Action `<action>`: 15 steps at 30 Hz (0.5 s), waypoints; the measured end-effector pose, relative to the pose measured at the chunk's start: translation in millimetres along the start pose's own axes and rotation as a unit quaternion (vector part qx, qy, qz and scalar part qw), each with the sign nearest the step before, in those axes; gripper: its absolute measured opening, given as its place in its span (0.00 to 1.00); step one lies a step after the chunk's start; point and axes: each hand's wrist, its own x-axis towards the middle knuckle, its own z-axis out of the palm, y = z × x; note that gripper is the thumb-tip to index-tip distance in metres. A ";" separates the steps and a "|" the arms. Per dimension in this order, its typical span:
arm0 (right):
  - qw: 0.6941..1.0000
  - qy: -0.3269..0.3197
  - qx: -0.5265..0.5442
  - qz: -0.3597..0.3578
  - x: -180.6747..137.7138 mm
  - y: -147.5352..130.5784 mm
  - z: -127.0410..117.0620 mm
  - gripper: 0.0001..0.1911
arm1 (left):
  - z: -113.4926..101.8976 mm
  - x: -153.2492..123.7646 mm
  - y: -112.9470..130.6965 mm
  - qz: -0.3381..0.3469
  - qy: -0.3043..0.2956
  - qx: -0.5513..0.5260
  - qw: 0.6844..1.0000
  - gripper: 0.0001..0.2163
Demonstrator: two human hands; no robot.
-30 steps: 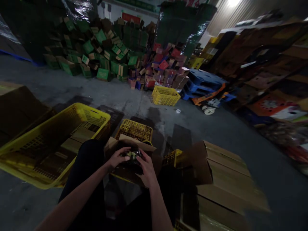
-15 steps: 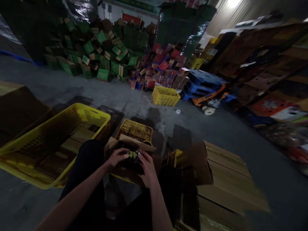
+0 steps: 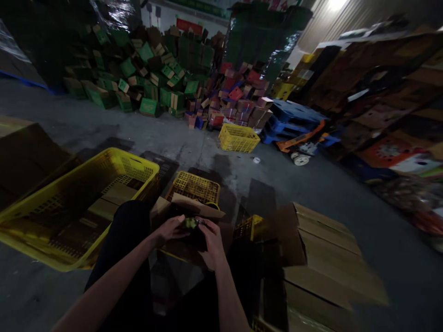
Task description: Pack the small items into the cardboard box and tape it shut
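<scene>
Both of my hands meet low in the middle over an open cardboard box that rests in my lap. My left hand and my right hand are closed around a small dark round object with a green-yellow top, held between the fingertips. It is too dark to name. My dark trouser knee sits left of the box. A small yellow crate stands just beyond the box.
A large yellow mesh crate with flat cardboard inside lies at the left. Stacked flat cardboard is at the right. Farther off are another yellow crate, piles of green boxes and red boxes, and blue pallets.
My fingers have shifted slightly around the dark object, with the left hand's fingers drawn closer over it. Everything else stays where it was.
</scene>
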 end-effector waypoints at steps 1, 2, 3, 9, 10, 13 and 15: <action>1.000 0.001 -0.011 -0.008 0.9 0.7 -0.8 0.13 | -0.3 0.4 -0.2 0.010 -0.003 -0.007 1.000 0.31; 1.000 0.003 -0.023 -0.016 1.8 1.6 -1.7 0.12 | -0.4 0.9 -0.5 0.026 -0.002 -0.016 1.000 0.30; 0.999 0.006 -0.033 -0.024 2.7 2.7 -2.6 0.11 | -0.5 1.5 -0.7 0.045 0.001 -0.028 0.999 0.29; 0.997 0.016 0.067 0.024 6.3 12.1 -4.2 0.21 | -4.1 5.8 -2.1 0.096 0.036 -0.041 0.994 0.28; 0.994 0.021 0.096 0.045 6.4 13.1 -3.7 0.23 | -4.8 6.0 -2.5 0.101 0.043 -0.031 0.993 0.28; 0.988 0.042 0.125 0.077 5.1 14.4 -2.1 0.26 | -4.5 3.9 -2.8 0.115 0.051 0.013 0.992 0.28; 0.990 0.042 0.112 0.073 3.1 14.8 -1.7 0.30 | -2.4 1.1 -1.7 0.115 0.041 0.040 0.992 0.29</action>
